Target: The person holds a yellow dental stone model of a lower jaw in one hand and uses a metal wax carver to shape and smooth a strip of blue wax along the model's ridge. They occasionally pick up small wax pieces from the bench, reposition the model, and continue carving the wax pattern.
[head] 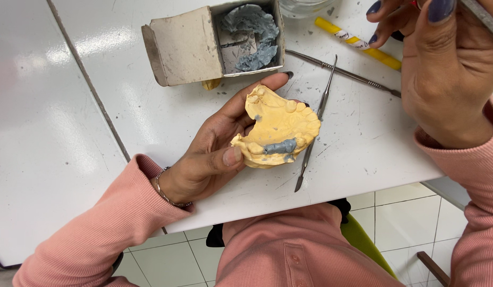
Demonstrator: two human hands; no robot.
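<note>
My left hand [214, 154] holds a yellow plaster dental cast [281, 127] over the white table, thumb on its front edge and fingers behind it. A strip of grey wax [281, 146] sits on the cast's lower teeth row. My right hand [448, 69] is raised at the upper right, fingers curled around a thin metal tool [483, 16] whose tip is out of view. It is well apart from the cast.
A small cardboard box [183, 45] with grey wax pieces [252, 32] stands at the back. Two thin metal instruments [315, 122] [342, 72] lie crossed on the white table [363, 143], with a yellow tube [358, 42] behind them. The table edge runs near my lap; the tiled floor lies below.
</note>
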